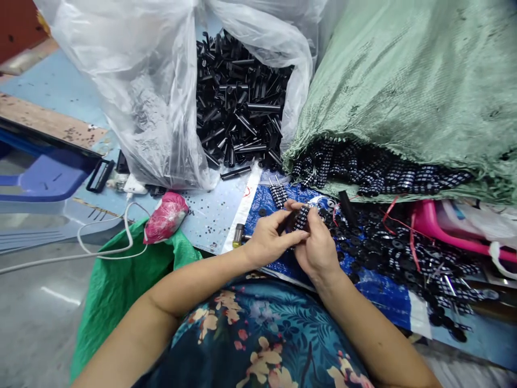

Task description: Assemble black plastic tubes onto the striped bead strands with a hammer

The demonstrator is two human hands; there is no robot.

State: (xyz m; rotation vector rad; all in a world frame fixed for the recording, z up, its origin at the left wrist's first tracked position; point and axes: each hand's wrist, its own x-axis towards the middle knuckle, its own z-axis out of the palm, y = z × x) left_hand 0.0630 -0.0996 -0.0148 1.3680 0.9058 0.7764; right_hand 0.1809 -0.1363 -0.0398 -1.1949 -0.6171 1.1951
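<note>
Both hands meet over the blue plastic sheet [262,205], low in the middle of the head view. My left hand [272,237] and my right hand [319,240] are closed around a small stack of black rings with white marks [302,218]. A dark part beside the stack is mostly hidden by the fingers of my left hand. Just behind the hands, two similar ringed stacks on metal pins [278,194] lie on the sheet. Many loose black rings [375,237] are spread to the right of my right hand.
A clear bag [169,108] holds black tubes [242,108]. The green woven sack [404,81] spills marked rings. At left are a pink bundle [165,217], a white cable [81,257] and a green bag [121,302]. A pink basket [430,226] stands right.
</note>
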